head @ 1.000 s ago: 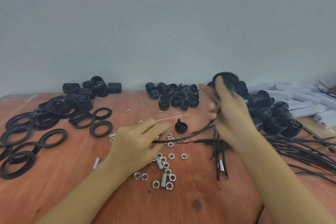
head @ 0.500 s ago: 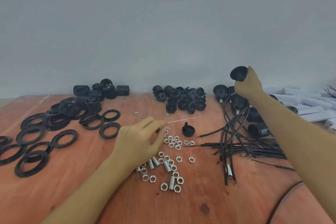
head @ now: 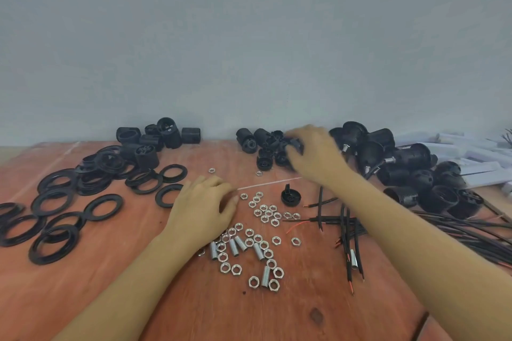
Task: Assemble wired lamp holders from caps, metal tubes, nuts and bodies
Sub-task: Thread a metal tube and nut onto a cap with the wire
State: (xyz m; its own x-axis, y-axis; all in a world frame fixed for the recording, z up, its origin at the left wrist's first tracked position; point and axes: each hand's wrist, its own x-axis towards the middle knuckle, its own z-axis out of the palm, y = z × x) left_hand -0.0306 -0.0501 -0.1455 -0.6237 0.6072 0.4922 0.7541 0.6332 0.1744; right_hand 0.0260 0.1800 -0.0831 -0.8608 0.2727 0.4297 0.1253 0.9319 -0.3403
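My right hand [head: 315,155] reaches to the back of the table into the pile of black caps [head: 260,144]. Its fingers are curled round one black cap [head: 294,144]; the hand is blurred. My left hand [head: 203,210] lies palm down over the scattered metal nuts [head: 266,214] and threaded metal tubes [head: 235,247]. Its fingers are bent with the tips by a nut; whatever lies under them is hidden. A single black cap [head: 291,196] sits on the table between my hands. Loose black wires [head: 346,225] lie under my right forearm, one carrying a metal tube [head: 354,259].
Wired black lamp holders [head: 401,171] are heaped at the right, with white packets [head: 476,155] behind them. Black rings [head: 55,219] cover the left of the wooden table [head: 83,299]. Black holder bodies [head: 155,138] stand at the back left against the grey wall.
My right hand left the wired lamp holder at the right pile and swung left onto the cap pile. My left hand let go of the wire and dropped over the nuts.
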